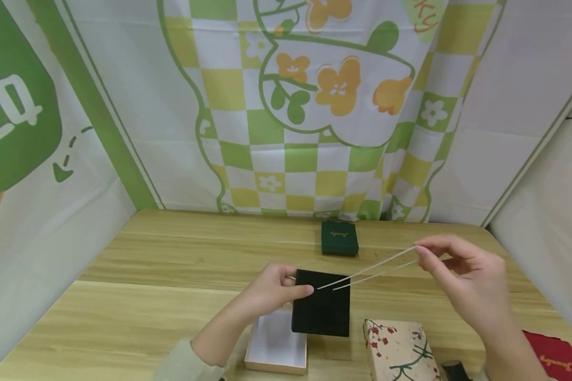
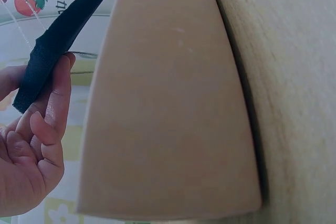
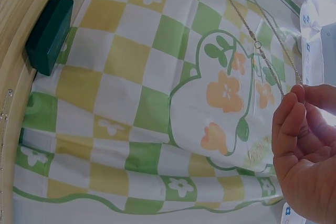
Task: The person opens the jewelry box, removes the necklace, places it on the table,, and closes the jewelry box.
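In the head view my left hand [image 1: 273,290] holds a flat black jewelry box insert [image 1: 321,315], thumb on its face and fingers behind. Seen from the left wrist, the insert [image 2: 58,45] appears edge-on and tilted between thumb and fingers. My right hand [image 1: 474,280], up and to the right, pinches a thin necklace chain [image 1: 366,268] between thumb and fingertips. Two strands stretch taut from that pinch down to the insert's upper part. A small ring clasp [image 3: 257,45] shows along the chain in the right wrist view. How the chain attaches to the insert is unclear.
Below the insert lies an open box base [image 1: 276,341] with a white inside. A floral box lid [image 1: 400,346] sits to its right, near a dark object [image 1: 454,369] and a red pouch [image 1: 555,357]. Farther back stands a green box [image 1: 339,237]. Another chain [image 3: 5,111] lies on the table.
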Demonstrator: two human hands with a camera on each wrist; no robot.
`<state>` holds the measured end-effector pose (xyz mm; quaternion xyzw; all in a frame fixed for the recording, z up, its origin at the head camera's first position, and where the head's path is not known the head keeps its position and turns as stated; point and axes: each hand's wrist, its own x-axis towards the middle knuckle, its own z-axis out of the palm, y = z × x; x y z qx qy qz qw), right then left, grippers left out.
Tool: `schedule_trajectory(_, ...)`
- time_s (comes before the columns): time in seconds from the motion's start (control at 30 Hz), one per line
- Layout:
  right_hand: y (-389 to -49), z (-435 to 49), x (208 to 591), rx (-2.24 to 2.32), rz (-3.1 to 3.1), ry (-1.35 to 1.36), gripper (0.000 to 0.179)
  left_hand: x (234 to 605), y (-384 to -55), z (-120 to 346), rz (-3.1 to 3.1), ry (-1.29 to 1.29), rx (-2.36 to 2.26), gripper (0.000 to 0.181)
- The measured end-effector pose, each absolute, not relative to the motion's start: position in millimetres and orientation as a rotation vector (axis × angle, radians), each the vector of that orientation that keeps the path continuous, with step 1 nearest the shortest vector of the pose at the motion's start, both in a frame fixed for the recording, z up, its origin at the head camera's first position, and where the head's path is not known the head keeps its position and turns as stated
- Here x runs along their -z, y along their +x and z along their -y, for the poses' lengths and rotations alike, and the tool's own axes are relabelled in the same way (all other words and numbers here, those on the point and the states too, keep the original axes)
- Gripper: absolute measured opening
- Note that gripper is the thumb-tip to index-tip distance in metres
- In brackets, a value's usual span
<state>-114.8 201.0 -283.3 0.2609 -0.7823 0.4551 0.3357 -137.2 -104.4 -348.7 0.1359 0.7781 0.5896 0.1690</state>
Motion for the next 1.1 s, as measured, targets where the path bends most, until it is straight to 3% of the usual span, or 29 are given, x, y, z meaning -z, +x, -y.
schedule_trajectory(0.4,-122,-199,284,-1.315,2.062,0.585,0.014,353,-137,109,-2.125,0.343,-1.7,0.05)
schedule_trajectory(0.67,-132,-199,279,-1.416,2.002,0.695,0.011,350,-138,113,-2.141,0.317,-1.698,0.048)
schedule_trajectory(1.1,-137,-200,273,-1.611,1.947,0.661,0.008,357,-137,115,-2.138,0.316,-1.694,0.047)
